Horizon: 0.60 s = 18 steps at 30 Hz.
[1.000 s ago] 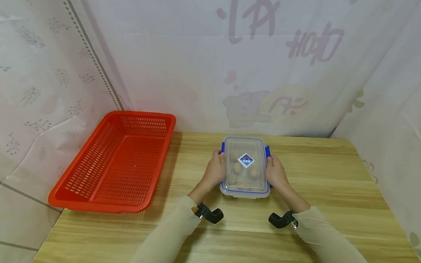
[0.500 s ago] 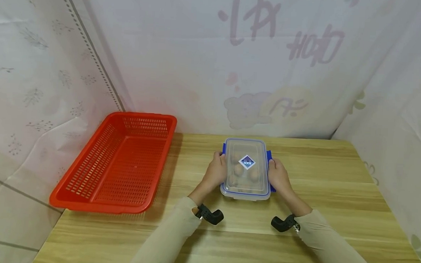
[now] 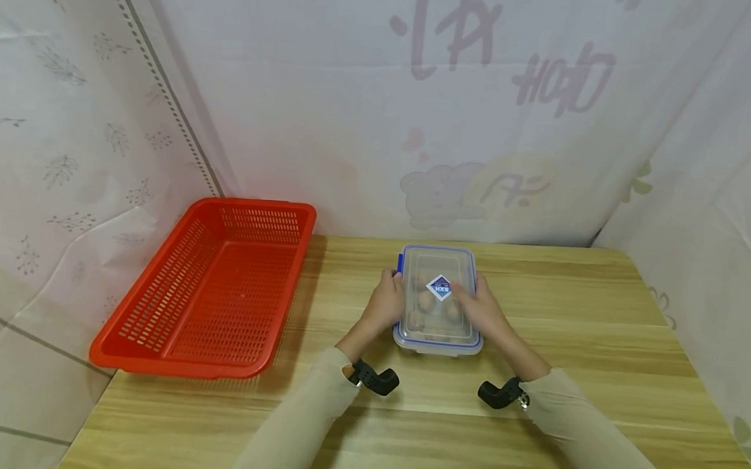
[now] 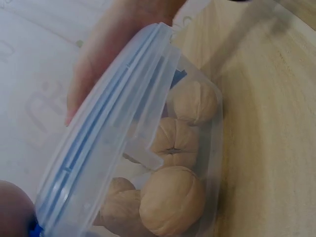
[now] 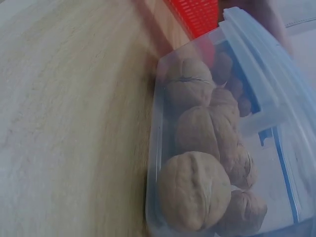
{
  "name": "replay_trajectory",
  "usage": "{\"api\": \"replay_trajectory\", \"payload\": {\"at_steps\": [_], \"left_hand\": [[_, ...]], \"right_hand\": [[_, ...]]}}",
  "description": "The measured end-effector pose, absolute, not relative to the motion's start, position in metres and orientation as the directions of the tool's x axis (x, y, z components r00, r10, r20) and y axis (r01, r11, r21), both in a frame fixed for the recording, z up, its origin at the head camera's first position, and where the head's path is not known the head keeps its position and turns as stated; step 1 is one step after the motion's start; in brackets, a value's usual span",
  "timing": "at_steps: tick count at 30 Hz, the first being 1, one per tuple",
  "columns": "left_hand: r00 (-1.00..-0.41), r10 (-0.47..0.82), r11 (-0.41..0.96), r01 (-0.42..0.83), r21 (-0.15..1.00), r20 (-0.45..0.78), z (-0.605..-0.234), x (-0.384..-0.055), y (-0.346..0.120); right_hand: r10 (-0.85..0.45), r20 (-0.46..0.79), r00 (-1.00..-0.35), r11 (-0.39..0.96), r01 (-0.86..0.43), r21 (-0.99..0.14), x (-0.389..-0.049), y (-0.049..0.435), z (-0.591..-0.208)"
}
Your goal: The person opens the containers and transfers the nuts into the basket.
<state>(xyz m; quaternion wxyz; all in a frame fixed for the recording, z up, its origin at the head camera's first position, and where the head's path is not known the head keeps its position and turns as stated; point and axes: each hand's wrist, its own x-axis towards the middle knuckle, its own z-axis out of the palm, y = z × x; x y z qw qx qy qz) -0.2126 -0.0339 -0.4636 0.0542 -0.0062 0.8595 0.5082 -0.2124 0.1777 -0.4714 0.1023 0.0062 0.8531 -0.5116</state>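
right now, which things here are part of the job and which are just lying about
Seem part of the job:
clear, blue-edged rectangular plastic container
round brown walnuts inside it
left hand and right hand, at its sides

Seem just there:
red rectangular perforated plastic basket, untouched
pale printed cloth backdrop

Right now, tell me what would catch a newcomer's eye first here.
Probably the bright red basket, on the left of the wooden table. Next, the clear, blue-trimmed container to its right, between the left hand and the right hand. The wrist views show walnuts inside it.
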Motion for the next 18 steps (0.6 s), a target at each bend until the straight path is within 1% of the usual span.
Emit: {"api": "replay_trajectory", "payload": {"at_steps": [9,18], "left_hand": [[-0.994,0.042,0.541,-0.066,0.838,-0.105,-0.4579,-0.2156,-0.0342],[-0.992,0.048,0.560,-0.068,0.825,-0.115,-0.4547,-0.2140,-0.0316]], "right_hand": [[-0.079,-0.172,-0.982,0.493,0.112,-0.863,-0.2125,0.1737,-0.4714],[-0.058,-0.209,-0.976,0.517,0.150,-0.843,-0.2118,0.1741,-0.4719]]}}
